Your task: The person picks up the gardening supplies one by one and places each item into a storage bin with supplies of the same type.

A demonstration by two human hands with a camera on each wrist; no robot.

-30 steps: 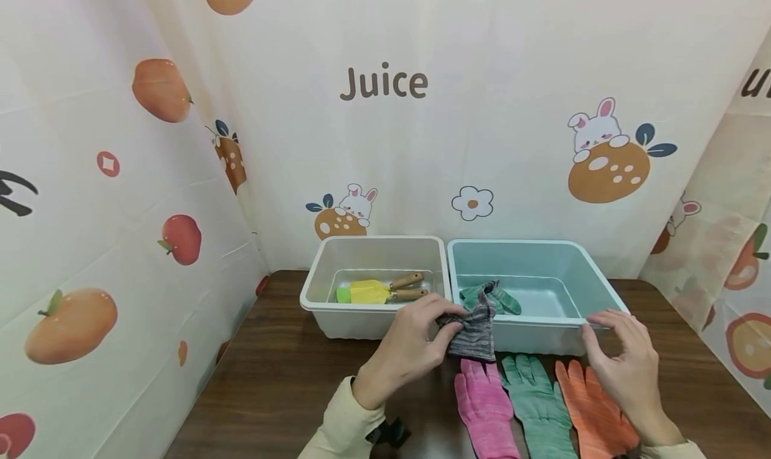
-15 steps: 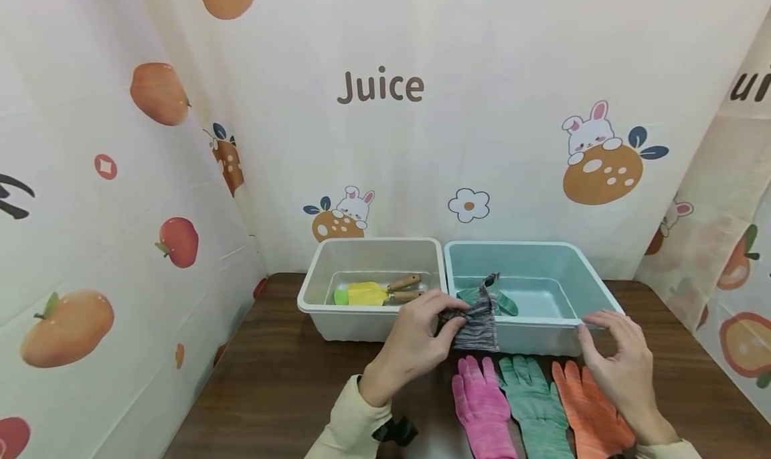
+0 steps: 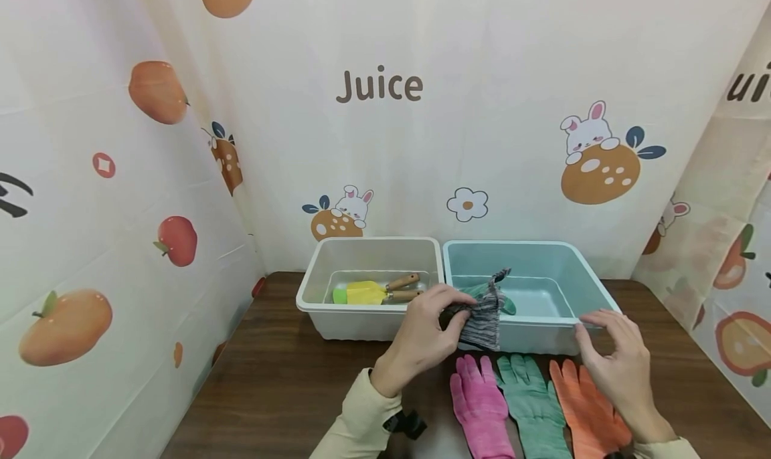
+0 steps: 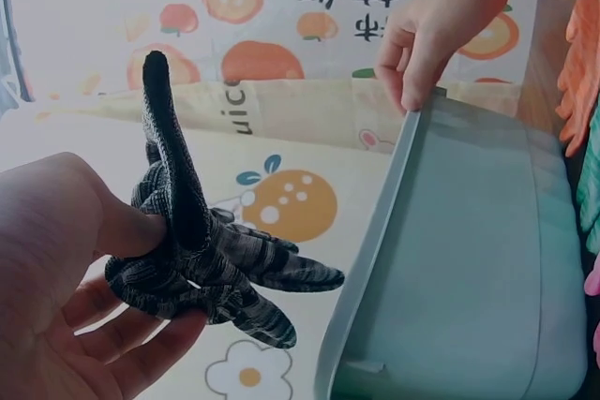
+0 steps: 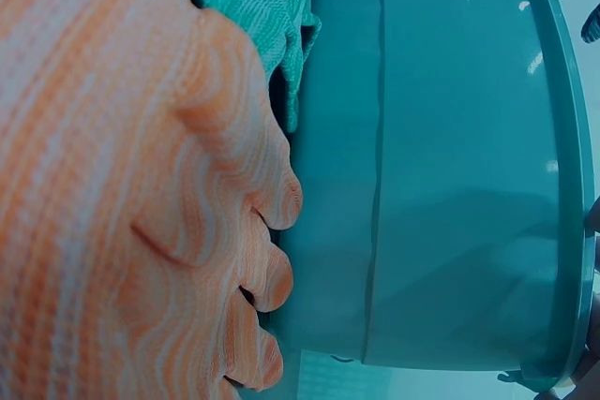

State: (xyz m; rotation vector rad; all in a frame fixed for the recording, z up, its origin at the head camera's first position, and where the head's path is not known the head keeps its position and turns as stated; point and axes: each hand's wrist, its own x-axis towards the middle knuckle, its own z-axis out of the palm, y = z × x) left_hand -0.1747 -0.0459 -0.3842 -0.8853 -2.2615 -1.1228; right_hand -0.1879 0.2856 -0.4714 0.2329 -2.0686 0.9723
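Observation:
My left hand (image 3: 424,328) pinches a dark grey mottled knit glove (image 3: 489,315) at the front rim of the light blue plastic bin (image 3: 545,321). In the left wrist view this glove (image 4: 192,203) hangs from thumb and fingers, its fingers spread. My right hand (image 3: 620,362) pinches the bin's rim near its front right corner; the left wrist view shows that hand (image 4: 445,30) there too. Inside the bin, a green glove (image 3: 509,306) lies partly hidden behind the grey one.
Pink (image 3: 480,409), green (image 3: 534,405) and orange (image 3: 587,405) gloves lie in a row before the blue bin. To its left stands a whitish bin (image 3: 355,322) with yellow-bladed, wooden-handled hand tools (image 3: 367,292). A printed curtain (image 3: 512,111) closes off the back.
My left hand has moved a little to the right with the grey glove, which now overlaps more of the blue bin and the green glove. The right hand stays at the rim.

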